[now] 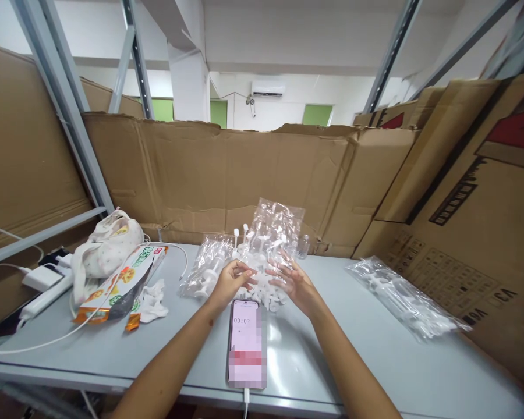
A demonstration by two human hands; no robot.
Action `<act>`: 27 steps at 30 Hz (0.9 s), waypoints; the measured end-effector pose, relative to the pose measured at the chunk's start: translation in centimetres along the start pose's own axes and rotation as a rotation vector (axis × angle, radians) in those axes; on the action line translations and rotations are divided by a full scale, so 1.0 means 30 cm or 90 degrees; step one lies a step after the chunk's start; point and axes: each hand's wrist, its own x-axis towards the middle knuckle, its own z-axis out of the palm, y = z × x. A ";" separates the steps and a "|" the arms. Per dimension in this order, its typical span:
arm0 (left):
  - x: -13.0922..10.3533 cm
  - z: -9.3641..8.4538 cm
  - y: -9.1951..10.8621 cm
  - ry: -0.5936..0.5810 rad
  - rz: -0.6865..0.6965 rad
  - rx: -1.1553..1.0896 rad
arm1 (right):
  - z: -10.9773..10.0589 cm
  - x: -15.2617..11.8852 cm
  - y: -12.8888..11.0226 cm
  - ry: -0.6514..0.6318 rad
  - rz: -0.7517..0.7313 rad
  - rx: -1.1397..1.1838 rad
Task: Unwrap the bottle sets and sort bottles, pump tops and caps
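My left hand (234,280) is at the left side of a heap of small white plastic parts (268,299), its fingers loosely bent and nothing clearly visible in them. Opposite it, my right hand (297,286) has its fingers spread over the right side of the heap, slightly blurred. Some white parts with stems and flat ends (236,233) stand up behind the hands. A clear plastic bag (279,218) rises at the back of the heap. Another clear bag with white parts (207,267) lies left of my left hand. Just in front of the heap lies a phone (245,343) showing a timer.
A clear bag of white parts (413,297) lies at the right. Leftward are a snack package (122,285), crumpled tissue (152,301), a white cloth bag (109,238) and a power strip (48,297) with cables. Cardboard (244,174) walls the grey table (323,361). A small clear bottle (303,247) stands behind.
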 end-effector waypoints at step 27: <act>0.020 -0.024 -0.034 0.148 -0.054 -0.035 | 0.007 0.051 0.115 0.183 0.064 -0.010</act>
